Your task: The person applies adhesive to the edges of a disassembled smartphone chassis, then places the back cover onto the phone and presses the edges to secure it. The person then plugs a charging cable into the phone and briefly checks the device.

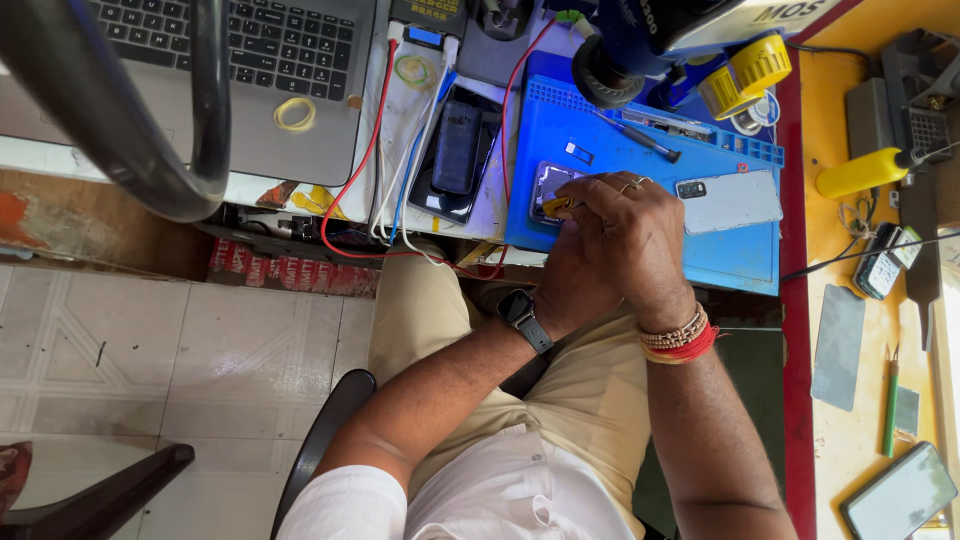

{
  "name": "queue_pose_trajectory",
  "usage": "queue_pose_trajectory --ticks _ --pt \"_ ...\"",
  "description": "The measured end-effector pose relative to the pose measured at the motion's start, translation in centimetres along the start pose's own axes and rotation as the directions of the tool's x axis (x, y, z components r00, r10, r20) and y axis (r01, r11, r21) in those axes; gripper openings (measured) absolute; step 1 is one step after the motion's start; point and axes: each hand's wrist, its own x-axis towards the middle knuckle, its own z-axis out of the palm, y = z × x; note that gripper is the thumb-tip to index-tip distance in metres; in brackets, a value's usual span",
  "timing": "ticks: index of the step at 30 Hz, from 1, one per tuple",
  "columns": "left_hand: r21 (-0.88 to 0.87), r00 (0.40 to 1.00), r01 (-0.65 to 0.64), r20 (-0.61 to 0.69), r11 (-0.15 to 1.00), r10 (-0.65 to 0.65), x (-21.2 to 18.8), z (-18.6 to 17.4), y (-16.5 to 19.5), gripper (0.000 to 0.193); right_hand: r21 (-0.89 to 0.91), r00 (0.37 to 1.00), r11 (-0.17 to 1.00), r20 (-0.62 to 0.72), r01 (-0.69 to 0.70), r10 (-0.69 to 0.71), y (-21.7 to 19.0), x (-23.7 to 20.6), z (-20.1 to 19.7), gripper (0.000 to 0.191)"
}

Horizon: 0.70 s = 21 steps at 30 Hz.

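An opened phone lies on a blue work mat, mostly covered by my hands. My right hand, with a ring and red and beaded wristbands, pinches a small yellow tool at the phone's edge. My left hand, with a dark watch on its wrist, sits under the right hand and steadies the phone. A white phone back cover rests on the mat just right of my hands.
A laptop sits at the left with a yellow rubber band on it. A dark phone lies among red, white and blue cables. Yellow tape rolls, a screwdriver, a yellow-handled tool and another phone lie around.
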Motion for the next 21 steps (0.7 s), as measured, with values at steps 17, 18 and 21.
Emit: queue_pose_trajectory --ticks 17,18,21 --pt "0.115 0.997 -0.064 -0.024 0.991 0.067 0.08 -0.83 0.32 0.039 -0.018 1.000 0.999 0.005 -0.029 0.029 0.13 -0.12 0.55 0.019" --pt "0.103 0.998 -0.058 -0.019 0.993 0.060 0.11 -0.82 0.28 0.038 -0.018 1.000 0.999 0.006 -0.029 0.029 0.16 -0.13 0.57 0.018" --pt "0.133 0.998 -0.056 0.003 0.990 0.056 0.03 -0.72 0.38 0.039 -0.041 0.999 0.999 0.009 -0.030 0.031 0.24 -0.29 0.70 0.016"
